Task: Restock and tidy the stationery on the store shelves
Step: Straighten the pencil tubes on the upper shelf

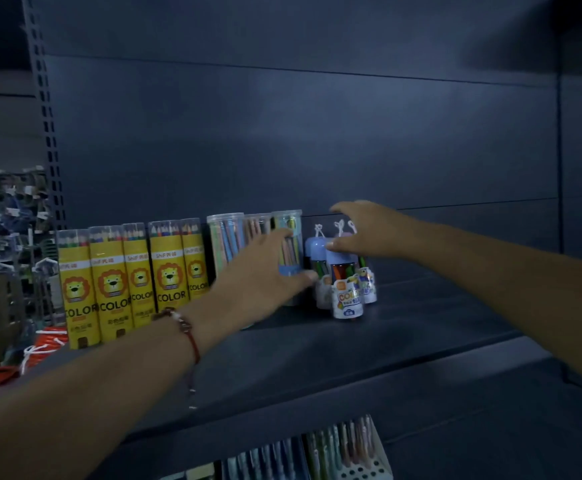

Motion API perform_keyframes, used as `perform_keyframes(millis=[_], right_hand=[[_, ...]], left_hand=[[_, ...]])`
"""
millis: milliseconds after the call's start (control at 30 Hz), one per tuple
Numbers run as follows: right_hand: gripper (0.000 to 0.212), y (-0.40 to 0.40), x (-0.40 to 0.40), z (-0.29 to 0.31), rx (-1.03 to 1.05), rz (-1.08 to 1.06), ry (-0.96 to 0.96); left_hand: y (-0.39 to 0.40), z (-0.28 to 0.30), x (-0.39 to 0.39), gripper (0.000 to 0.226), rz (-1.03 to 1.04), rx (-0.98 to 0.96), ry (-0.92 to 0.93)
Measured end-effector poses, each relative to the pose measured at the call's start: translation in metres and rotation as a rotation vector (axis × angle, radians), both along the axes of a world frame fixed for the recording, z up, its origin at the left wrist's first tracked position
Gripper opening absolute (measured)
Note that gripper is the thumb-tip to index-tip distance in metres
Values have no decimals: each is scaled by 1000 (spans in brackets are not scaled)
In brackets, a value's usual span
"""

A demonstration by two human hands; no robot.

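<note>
Left hand [258, 271], arm extended forward and up, fingers spread around the rightmost clear pencil tube [287, 244], thumb low against its blue base; a red cord bracelet [187, 329] circles the wrist. Right hand [369, 230], arm reaching in from the right, palm down, fingers loosely arched over the blue caps of three small crayon bottles [346, 289]; whether it grips one cannot be told. Both groups stand on the dark shelf [421, 327], just beside each other. Left of the clear tubes: five yellow lion-print coloured pencil tubes [126, 282], upright in a row.
</note>
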State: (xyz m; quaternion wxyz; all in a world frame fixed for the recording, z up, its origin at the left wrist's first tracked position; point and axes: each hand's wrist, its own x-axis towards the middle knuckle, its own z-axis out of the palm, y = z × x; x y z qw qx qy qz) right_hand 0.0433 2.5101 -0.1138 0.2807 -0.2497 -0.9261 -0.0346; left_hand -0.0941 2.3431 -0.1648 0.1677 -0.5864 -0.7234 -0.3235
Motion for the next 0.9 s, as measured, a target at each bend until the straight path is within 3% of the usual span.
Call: perform_keyframes(millis=[100, 233, 333, 500, 600, 700, 800, 900], right_hand=[[69, 1, 3, -17, -93, 26, 122], [71, 3, 6, -39, -259, 72, 263], [74, 5, 7, -48, -339, 114, 323], [79, 10, 8, -55, -421, 137, 381], [73, 12, 8, -64, -444, 157, 379], [77, 13, 7, -78, -465, 179, 371], [62, 14, 9, -90, -486, 165, 396], [50, 16, 15, -93, -562, 170, 474]], left_hand=[[26, -9, 28, 16, -131, -61, -203], [61, -22, 35, 30, -201, -165, -315], [72, -25, 37, 12, -195, -183, -275], [79, -28, 30, 2, -220, -178, -198], [79, -25, 20, 21, -330, -281, -267], [76, -19, 12, 7, -221, -363, -279], [79, -22, 3, 16, -83, -276, -413], [90, -26, -1, 22, -50, -207, -314]])
